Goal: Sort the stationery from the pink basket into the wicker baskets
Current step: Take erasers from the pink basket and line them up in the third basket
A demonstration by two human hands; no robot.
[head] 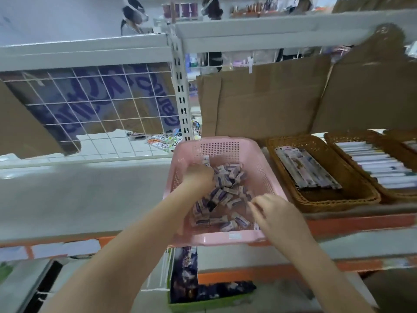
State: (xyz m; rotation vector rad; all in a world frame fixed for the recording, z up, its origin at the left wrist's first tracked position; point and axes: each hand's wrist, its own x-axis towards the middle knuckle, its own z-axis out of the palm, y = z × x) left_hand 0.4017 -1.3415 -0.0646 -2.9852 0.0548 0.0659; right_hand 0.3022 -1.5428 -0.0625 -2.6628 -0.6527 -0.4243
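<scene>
The pink basket (220, 146) stands on the shelf in front of me, holding several small purple-and-white boxes (225, 195). My left hand (198, 176) reaches into the basket's far left part, fingers curled down among the boxes; one box (205, 160) sticks up just above its knuckles. My right hand (274, 210) hovers over the basket's near right corner, fingers spread and bent toward the boxes, holding nothing I can see. To the right sits a wicker basket (325, 199) with flat packaged items (306, 170), and beside it a second wicker basket (352, 152) filled with pens.
Cardboard sheets (264, 98) stand behind the baskets. A white wire grid (101, 109) closes the shelf bay on the left. The shelf's orange front edge (361, 221) runs below the baskets. A green-edged box (209, 301) of dark packets sits on the lower shelf.
</scene>
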